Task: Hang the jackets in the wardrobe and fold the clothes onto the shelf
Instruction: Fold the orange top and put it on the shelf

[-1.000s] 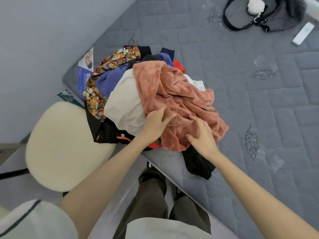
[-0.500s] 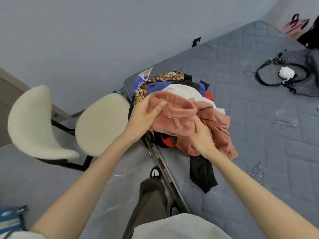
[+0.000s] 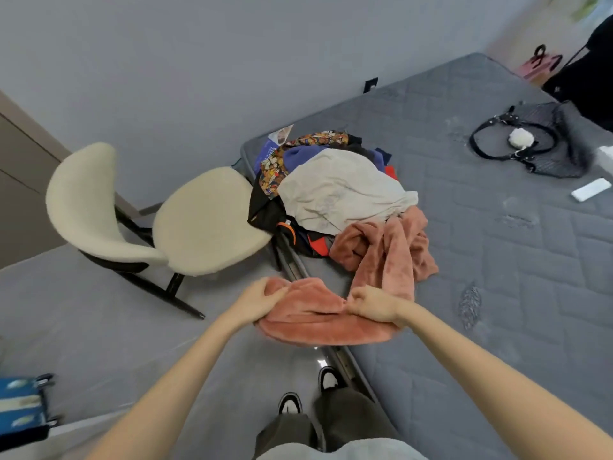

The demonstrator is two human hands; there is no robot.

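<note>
The pink fleece garment [image 3: 318,318] is bunched between my hands over the edge of the bed [image 3: 497,267]. Its other end trails back across the mattress to the foot of the clothes pile [image 3: 338,190]. My left hand [image 3: 257,298] has its fingers curled round one end of the fleece. My right hand [image 3: 373,303] pinches it a little further along, knuckles up.

I take this as the start of sorting, with one piece being drawn off the heap and nothing yet hung or folded. Next I need to lift high enough that the trailing part comes away without dragging the cream top or the darker things under it. Then I must find the collar or shoulders to judge whether it hangs or folds.

The cream chair [image 3: 205,220] stands just beside the bed corner, and a black handbag [image 3: 537,151] lies well apart. Neither wardrobe nor shelf shows.
</note>
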